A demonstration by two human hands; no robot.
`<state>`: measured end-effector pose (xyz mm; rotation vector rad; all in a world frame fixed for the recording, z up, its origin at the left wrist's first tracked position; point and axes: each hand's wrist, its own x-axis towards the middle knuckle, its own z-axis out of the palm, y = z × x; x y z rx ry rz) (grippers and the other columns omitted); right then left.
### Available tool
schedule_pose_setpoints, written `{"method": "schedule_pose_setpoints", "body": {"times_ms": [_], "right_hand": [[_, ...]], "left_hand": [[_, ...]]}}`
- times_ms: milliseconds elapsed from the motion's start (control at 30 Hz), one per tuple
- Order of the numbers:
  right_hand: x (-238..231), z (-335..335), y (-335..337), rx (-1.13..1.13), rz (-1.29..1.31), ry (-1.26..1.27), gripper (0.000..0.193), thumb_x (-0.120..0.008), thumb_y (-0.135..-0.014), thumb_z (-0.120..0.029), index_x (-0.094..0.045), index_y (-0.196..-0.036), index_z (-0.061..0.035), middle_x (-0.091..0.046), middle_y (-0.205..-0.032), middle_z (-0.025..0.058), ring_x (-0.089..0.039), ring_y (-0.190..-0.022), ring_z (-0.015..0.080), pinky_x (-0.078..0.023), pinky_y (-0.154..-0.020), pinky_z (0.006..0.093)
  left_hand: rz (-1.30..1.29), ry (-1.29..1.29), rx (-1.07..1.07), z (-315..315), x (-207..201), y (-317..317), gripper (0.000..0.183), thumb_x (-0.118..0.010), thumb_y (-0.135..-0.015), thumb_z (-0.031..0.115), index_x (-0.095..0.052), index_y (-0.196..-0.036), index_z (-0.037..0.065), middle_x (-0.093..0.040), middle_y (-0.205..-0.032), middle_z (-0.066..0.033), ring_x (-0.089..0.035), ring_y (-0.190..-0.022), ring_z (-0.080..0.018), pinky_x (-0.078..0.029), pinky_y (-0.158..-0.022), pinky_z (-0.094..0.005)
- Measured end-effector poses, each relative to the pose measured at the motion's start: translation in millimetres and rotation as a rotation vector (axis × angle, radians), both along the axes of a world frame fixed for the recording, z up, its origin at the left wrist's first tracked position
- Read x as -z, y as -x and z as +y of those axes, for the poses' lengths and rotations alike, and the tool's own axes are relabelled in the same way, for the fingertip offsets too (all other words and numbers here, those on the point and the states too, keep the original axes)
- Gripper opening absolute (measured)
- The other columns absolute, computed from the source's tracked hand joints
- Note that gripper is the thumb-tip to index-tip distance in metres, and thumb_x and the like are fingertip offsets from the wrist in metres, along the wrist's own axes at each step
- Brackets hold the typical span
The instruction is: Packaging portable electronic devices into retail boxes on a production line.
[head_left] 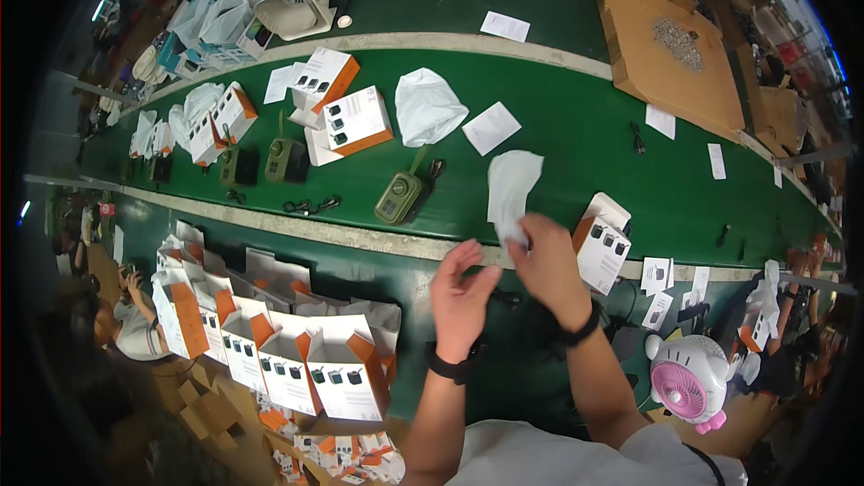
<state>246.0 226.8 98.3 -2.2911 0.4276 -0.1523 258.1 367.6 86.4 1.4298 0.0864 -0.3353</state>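
My right hand pinches the lower end of a white plastic bag, which stretches out over the green belt. To its left, my left hand is raised with the thumb apart from loosely bent fingers, and nothing shows in it. On the belt ahead of my hands lies an olive-green portable radio with a strap and a short black cable beside it. A small white and orange box with an open flap stands just right of my right hand.
Open white and orange boxes stand at the left. Along the belt lie another plastic bag, a leaflet, boxes and more radios. A pink and white fan is at my right. Other people sit at both sides.
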Motion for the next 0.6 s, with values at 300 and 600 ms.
{"method": "schedule_pose_setpoints", "body": {"times_ms": [300, 600], "right_hand": [[-66, 23, 32, -0.089, -0.256, -0.013, 0.027, -0.070, -0.075, -0.010, -0.056, -0.096, -0.0005, -0.058, -0.080, 0.0131, -0.060, -0.072, 0.0292, -0.049, -0.063, 0.0360], [-57, 25, 27, -0.249, -0.125, -0.240, 0.011, -0.067, -0.076, -0.005, -0.060, -0.082, -0.0003, -0.058, -0.076, 0.0102, -0.059, -0.065, 0.0230, -0.047, -0.059, 0.0314]], "left_hand": [[0.241, 0.302, -0.204, 14, -29, 36, 0.016, -0.055, -0.093, 0.009, -0.062, -0.103, -0.002, -0.065, -0.089, -0.0033, -0.058, -0.075, -0.0091, -0.045, -0.067, -0.0213], [0.036, 0.203, -0.118, 48, -35, 30, 0.017, -0.053, -0.095, 0.012, -0.053, -0.105, -0.001, -0.065, -0.093, -0.0063, -0.057, -0.083, -0.0070, -0.045, -0.075, -0.0215]]}}
